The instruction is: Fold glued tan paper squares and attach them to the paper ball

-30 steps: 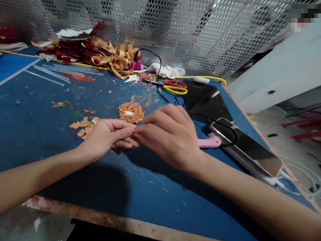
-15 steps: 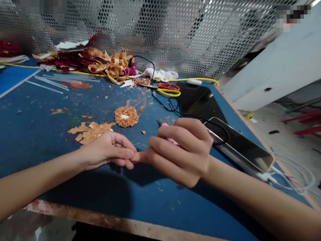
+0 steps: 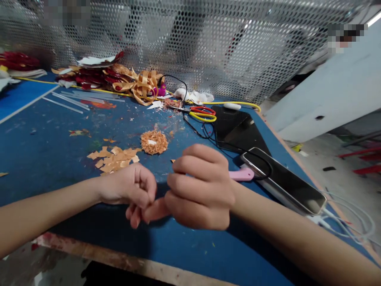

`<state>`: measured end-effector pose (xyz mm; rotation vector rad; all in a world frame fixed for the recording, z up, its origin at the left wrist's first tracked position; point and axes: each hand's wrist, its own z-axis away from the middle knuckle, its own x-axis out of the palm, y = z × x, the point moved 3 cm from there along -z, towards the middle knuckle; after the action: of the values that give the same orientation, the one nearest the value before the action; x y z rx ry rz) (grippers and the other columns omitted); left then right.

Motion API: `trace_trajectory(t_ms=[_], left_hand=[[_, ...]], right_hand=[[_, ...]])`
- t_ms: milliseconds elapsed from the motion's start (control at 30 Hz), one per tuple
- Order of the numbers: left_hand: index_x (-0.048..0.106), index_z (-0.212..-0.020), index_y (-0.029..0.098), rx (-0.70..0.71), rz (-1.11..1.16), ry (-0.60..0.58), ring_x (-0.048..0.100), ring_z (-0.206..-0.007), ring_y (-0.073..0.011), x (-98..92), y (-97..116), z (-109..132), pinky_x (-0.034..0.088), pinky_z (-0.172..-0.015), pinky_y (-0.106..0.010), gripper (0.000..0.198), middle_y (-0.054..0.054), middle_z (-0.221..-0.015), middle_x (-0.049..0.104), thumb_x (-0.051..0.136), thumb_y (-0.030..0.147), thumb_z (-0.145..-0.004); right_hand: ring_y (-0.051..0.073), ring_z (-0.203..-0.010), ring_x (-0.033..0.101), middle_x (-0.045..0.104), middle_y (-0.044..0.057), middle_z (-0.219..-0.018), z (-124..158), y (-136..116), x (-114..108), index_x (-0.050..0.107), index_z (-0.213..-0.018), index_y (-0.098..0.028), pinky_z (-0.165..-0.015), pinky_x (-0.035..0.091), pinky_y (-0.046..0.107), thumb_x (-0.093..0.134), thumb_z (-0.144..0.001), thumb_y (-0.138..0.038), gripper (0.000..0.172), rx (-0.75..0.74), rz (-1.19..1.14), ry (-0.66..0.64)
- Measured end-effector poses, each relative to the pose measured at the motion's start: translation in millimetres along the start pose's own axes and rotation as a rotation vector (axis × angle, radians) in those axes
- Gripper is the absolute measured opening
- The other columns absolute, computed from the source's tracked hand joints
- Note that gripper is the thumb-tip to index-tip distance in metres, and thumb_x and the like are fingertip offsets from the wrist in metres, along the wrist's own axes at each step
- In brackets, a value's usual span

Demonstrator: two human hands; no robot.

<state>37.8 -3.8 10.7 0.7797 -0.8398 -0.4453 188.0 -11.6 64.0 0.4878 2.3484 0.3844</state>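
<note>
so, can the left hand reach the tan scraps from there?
Likely yes: the tan scraps lie just beyond the left hand, nothing visible between, though it would probably have to part from the right hand first.

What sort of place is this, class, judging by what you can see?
Probably a craft workspace: cut tan scraps and red-and-yellow-handled scissors lie on a stained blue table.

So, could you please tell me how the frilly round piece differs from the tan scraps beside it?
The frilly round piece is one compact disc, whereas the tan scraps form a loose spread. The frilly round piece looks shaggy, while the tan scraps look flat and smooth. Both lie on the blue tabletop.
</note>
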Motion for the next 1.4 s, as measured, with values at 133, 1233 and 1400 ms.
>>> trace_trajectory(t_ms=[133,1233,1400], left_hand=[[0.064,-0.058,0.015,0.188,-0.103,0.123,0.061,-0.04,-0.0106,-2.4,11,3,0.045,-0.037,-0.014,0.028,-0.001,-0.051,0.067,0.086,0.033,-0.055],[0.065,-0.076,0.012,0.395,-0.095,0.622,0.056,-0.044,-0.0038,-35.0,18,-8,0.045,-0.042,-0.011,0.003,0.0,-0.062,0.069,0.067,0.012,-0.078],[0.065,-0.075,0.012,0.392,-0.133,0.621,0.056,-0.044,-0.0044,-34.1,20,-5,0.045,-0.042,-0.012,0.004,0.001,-0.06,0.068,0.067,0.013,-0.078]], right_hand=[[0.01,-0.058,0.049,0.056,-0.002,-0.062,4,7,10,0.056,-0.075,-0.021,-0.053,0.036,0.027,0.044,-0.097,-0.037,0.03,0.132,-0.226,-0.079],[0.019,-0.078,0.046,0.066,0.006,-0.089,41,-2,37,0.064,-0.108,-0.014,-0.066,0.034,0.032,0.042,-0.097,-0.02,0.025,0.373,-0.125,-0.664],[0.019,-0.08,0.048,0.066,0.008,-0.087,43,-5,39,0.065,-0.099,-0.01,-0.068,0.038,0.031,0.036,-0.098,-0.017,0.03,0.297,-0.228,-0.652]])
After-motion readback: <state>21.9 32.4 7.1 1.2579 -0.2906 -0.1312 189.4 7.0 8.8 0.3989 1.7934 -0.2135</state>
